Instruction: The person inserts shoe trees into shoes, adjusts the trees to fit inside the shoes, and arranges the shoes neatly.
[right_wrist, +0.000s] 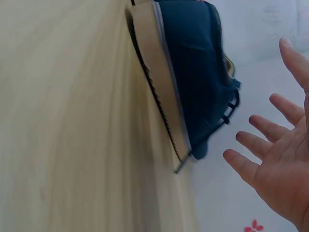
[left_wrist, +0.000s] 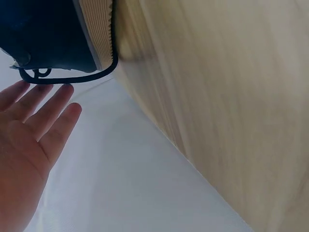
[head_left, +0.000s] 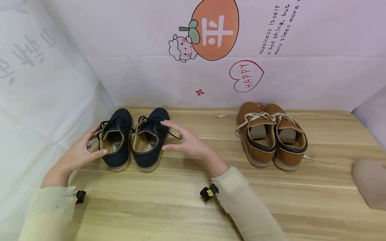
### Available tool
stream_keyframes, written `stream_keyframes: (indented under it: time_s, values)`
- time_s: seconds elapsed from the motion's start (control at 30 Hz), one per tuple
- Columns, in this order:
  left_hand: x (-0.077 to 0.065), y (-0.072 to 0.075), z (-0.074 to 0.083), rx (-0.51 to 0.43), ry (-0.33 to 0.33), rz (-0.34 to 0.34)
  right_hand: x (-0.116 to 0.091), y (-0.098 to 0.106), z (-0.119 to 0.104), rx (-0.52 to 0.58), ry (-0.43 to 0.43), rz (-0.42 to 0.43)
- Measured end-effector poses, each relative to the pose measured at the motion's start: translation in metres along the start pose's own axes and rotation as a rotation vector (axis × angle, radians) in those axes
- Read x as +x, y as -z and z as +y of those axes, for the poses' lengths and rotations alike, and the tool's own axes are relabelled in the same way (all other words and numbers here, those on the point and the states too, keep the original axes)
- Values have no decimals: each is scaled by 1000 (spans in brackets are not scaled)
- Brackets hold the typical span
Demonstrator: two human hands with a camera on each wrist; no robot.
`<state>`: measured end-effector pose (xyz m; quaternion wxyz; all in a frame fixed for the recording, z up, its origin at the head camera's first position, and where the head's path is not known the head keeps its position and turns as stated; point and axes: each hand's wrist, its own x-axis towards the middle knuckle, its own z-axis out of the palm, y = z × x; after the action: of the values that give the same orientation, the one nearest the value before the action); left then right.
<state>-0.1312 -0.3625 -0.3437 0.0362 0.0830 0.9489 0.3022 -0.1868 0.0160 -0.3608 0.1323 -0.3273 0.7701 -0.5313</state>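
Two navy shoes with black laces stand side by side at the table's back left, toes toward the wall: the left shoe [head_left: 120, 157] and the right shoe [head_left: 147, 159]. At the outer side of the left one is my left hand [head_left: 79, 152], its fingers spread. In the left wrist view its fingertips lie close to a hanging lace [left_wrist: 82, 79]; whether they touch cannot be told. My right hand [head_left: 188, 142] is held at the outer side of the right shoe, fingers extended. The right wrist view shows that palm apart from the shoe, holding nothing.
A pair of brown shoes [head_left: 260, 155] with cream laces stands at the back right. Near the right edge lies a beige rounded object [head_left: 369, 184]. White printed sheets [head_left: 144, 77] rise behind and left of the wooden table [head_left: 144, 207].
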Motion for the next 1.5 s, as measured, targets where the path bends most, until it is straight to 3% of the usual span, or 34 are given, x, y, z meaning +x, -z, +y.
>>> stream_keyframes:
  time_s: [0.27,0.83,1.5]
  values:
    - [1,0,2,84,37,-73,15,-15,4,-59,-29,-47]
    - [6,-11,5,-75,-13,-107,26,-26,14,-58,-126,-137]
    - [20,-16,19,-50,-57,-122,28,-28,13,-66,-124,-118]
